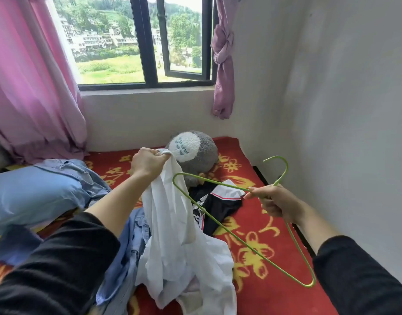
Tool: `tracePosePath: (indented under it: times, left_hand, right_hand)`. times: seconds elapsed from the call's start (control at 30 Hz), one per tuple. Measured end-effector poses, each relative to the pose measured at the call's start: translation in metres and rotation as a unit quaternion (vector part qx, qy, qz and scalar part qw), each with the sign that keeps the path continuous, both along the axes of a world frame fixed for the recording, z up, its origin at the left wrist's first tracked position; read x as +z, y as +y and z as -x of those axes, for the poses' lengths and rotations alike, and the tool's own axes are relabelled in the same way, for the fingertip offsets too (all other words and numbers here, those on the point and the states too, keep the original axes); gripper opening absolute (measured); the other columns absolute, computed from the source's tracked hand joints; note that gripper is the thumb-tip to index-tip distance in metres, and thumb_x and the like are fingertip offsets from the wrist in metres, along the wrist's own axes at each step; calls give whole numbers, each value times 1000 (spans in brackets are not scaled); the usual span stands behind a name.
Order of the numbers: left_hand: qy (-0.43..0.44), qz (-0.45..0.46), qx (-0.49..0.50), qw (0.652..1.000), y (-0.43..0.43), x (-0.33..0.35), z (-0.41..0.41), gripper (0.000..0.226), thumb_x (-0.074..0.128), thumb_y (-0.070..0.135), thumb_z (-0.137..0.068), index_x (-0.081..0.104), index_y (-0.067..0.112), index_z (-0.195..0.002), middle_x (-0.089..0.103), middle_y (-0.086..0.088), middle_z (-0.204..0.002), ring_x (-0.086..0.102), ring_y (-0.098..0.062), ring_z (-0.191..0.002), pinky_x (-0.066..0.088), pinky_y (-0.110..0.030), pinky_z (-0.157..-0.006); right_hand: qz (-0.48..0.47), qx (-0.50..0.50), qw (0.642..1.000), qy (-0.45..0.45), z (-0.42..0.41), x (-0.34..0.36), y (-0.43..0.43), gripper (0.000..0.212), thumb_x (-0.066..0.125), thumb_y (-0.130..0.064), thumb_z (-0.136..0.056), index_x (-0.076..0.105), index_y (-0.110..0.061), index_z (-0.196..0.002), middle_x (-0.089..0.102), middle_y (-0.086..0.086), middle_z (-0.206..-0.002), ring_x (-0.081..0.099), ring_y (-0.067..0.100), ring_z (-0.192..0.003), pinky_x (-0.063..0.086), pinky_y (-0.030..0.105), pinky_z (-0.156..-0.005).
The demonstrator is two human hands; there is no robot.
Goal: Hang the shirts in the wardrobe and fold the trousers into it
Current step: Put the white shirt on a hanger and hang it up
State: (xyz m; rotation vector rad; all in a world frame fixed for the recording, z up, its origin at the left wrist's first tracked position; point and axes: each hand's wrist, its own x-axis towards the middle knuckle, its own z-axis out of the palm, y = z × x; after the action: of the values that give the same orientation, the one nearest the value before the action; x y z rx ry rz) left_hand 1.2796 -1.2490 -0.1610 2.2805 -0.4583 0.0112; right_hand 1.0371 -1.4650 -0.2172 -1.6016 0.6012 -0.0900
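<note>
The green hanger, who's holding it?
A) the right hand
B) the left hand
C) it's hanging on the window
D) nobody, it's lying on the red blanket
A: the right hand has its fingers curled round the green hanger just below the hook, holding it in the air, while the left hand holds up the white shirt.

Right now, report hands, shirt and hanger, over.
Left hand grips white shirt by its top, lifted. Right hand holds green hanger, outside the shirt. Jeans and black top lie on bed below.
</note>
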Motion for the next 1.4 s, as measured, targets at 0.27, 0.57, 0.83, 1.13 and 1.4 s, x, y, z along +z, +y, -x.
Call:
tracePosePath:
  times: [0.27,0.57,0.83,1.13,1.4]
  left_hand:
    - [-79,6,-159,984,-7,-11,41,42,65,30,-84,49,13,-49,42,5,-45,38,-10,-45,31,-27,-48]
    - [192,-197,-436,857,46,-7,53,35,61,22,-86,61,31,-120,69,8,-76,59,-4,-67,46,-17,-62]
    - [-224,-236,-303,896,46,-36,19,33,60,40,-86,58,29,-117,51,7,-112,41,-19,-121,24,-39,-103]
    - [-134,36,-338,931,71,-24,30,33,47,40,-66,46,10,-50,41,6,-56,34,-11,-59,28,-27,-59]
    - [-123,62,-330,934,121,-11,38,27,49,38,-63,56,16,-49,44,2,-54,38,-10,-61,34,-25,-59]
  right_hand:
    - [154,-36,987,-41,-51,-6,50,20,60,-18,-92,75,-7,-86,41,3,-47,35,15,-41,30,25,-41]
    - [194,-73,973,-98,-88,-9,84,40,56,-4,-86,60,-14,-125,50,-25,-49,46,-8,-48,31,10,-51]
    - [168,-28,978,-117,-87,2,118,10,57,-1,-86,67,2,-85,47,-12,-44,39,3,-40,31,22,-47]
    - [118,170,978,17,-63,6,111,36,62,-8,-73,66,-10,-109,64,6,-93,58,16,-85,47,31,-78]
    - [170,208,961,69,-75,-14,156,52,68,-59,-76,72,-8,-87,70,-2,-81,61,4,-72,47,23,-71]
